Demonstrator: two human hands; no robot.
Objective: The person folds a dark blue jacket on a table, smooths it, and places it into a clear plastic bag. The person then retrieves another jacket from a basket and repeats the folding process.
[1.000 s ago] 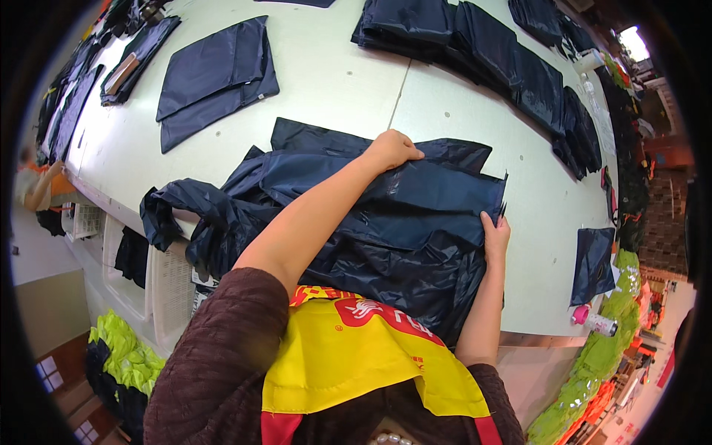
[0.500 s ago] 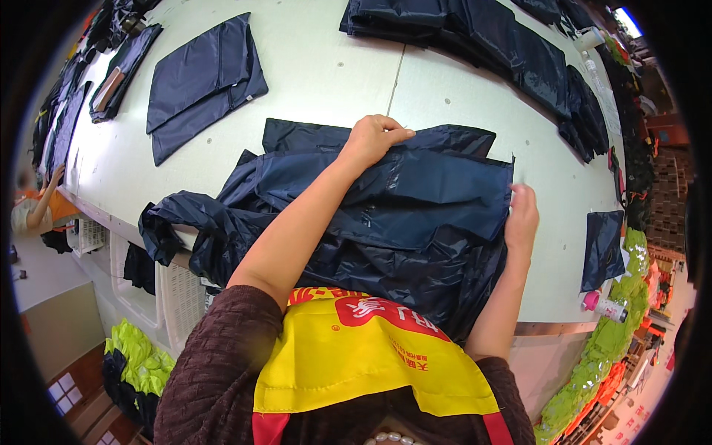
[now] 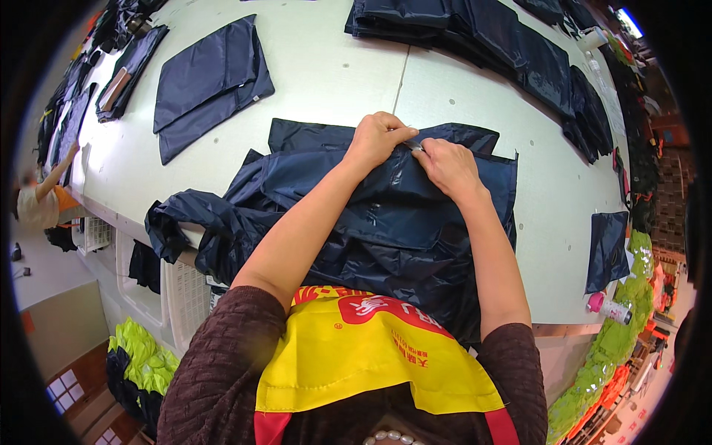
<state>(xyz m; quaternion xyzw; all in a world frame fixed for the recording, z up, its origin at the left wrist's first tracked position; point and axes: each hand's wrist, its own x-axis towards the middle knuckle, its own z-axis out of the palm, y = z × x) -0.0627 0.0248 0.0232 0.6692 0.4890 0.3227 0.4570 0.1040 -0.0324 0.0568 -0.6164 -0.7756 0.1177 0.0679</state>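
A dark navy garment (image 3: 437, 215) of thin shiny fabric lies spread in front of me, its near part hanging over the table's front edge. At its upper middle, my left hand (image 3: 377, 142) is closed in a pinch on the fabric. Right beside it my right hand (image 3: 450, 167) is closed as well, its fingers near the left thumb. Between the two hands shows a small shiny metal piece (image 3: 414, 146); its kind is too small to make out. One bunched end of the garment sits at the left.
A folded navy garment (image 3: 211, 85) lies at the far left of the pale table (image 3: 326, 81). A long stack of navy garments (image 3: 475, 44) runs along the far right. A pink-capped bottle (image 3: 610, 307) stands at the right edge. Another person (image 3: 46, 196) works at the far left.
My right hand has left the garment's right edge and moved left and up to meet my left hand. The left hand stays at the same spot on the fabric.
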